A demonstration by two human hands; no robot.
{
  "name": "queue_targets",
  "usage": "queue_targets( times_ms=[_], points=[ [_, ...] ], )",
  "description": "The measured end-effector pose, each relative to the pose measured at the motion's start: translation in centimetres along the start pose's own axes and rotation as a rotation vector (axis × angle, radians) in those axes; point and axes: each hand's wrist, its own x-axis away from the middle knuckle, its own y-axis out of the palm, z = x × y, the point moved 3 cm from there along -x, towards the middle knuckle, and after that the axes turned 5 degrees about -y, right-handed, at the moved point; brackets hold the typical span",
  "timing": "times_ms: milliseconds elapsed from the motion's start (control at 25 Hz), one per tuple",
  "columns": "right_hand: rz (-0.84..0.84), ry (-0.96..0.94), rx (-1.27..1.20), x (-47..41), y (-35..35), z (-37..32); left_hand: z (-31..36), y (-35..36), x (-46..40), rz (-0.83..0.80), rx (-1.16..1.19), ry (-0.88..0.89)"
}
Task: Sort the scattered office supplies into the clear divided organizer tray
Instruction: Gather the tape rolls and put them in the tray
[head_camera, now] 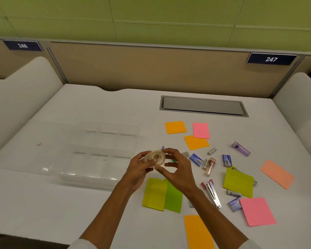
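A roll of clear tape (pixel 155 158) is held above the white desk between both hands. My left hand (pixel 140 169) grips its left side with the thumb over the core, and my right hand (pixel 176 169) curls its fingers over the roll's top right edge. The clear divided organizer tray (pixel 104 151) lies open just left of my hands, its lid folded out toward the left; its compartments look bare. Scattered to the right are sticky notes in orange (pixel 175 127), pink (pixel 201 130) and green (pixel 162 194), staple boxes (pixel 196 159), a stapler (pixel 212 193) and a purple corrector (pixel 240 148).
A grey cable hatch (pixel 203 106) is set into the desk at the back right. Tan partition panels with number plates 246 and 247 close off the far edge. More notes lie near the front edge, one orange (pixel 198 232) and one pink (pixel 258 211).
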Motion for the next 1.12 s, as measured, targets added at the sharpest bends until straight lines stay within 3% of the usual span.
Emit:
queue_targets(
  times_ms=[360, 520, 800, 920, 1040, 1120],
  points=[
    [-0.273, -0.150, 0.154, -7.8, 11.7, -4.0, 6.7, -9.3, 2.5, 0.211, -0.105, 0.201],
    [-0.395, -0.210, 0.200, -10.4, 16.6, -5.3, 8.8, -13.7, 3.1, 0.373, -0.183, 0.196],
    [-0.454, -0.065, 0.102, -15.1, 23.6, -3.6, 13.1, -21.0, 2.7, 0.466, -0.163, 0.137],
    [-0.427, 0.000, 0.097, -17.1, 26.0, -2.3, 13.8, -24.7, 3.4, 0.668, -0.659, 0.266],
    [-0.467, -0.028, 0.231, -19.0, 28.6, -1.8, 11.7, -26.7, 3.8, 0.617, -1.132, 0.314],
    [-0.536, -0.067, 0.407, -19.8, 30.1, -1.7, 9.9, -27.2, 3.5, 0.581, -1.296, 0.301]
  ],
)
